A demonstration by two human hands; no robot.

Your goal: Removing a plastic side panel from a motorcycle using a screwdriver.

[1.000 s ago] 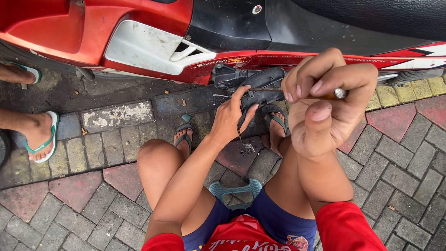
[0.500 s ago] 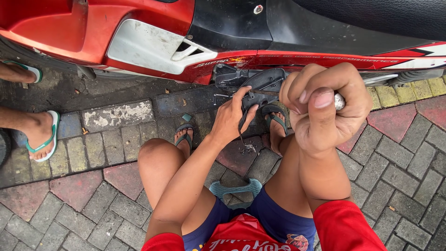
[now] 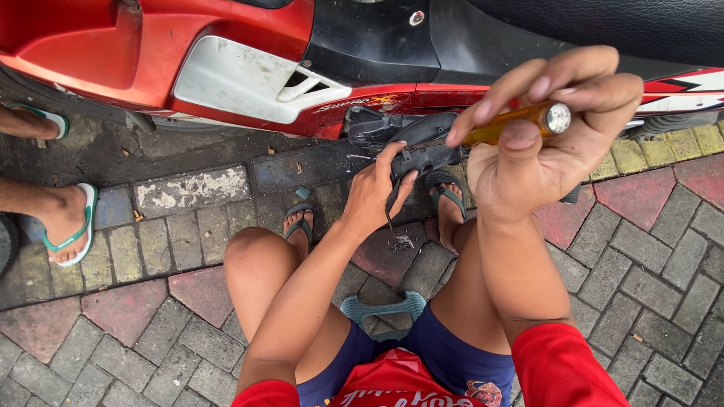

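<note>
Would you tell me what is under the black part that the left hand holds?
Under the black part held by the left hand are brick paving, a sandalled foot and small metal bits. The part hides whatever lies behind it.

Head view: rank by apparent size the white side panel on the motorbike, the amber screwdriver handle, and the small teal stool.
1. White side panel, clearly the largest.
2. Amber screwdriver handle and teal stool look alike; the handle, in the right hand, is nearer the camera and the stool is partly hidden, so unranked.

A small lettered decal (image 3: 353,105) sits on the motorcycle's red lower panel (image 3: 392,102), beside the white cover (image 3: 241,79).
</note>
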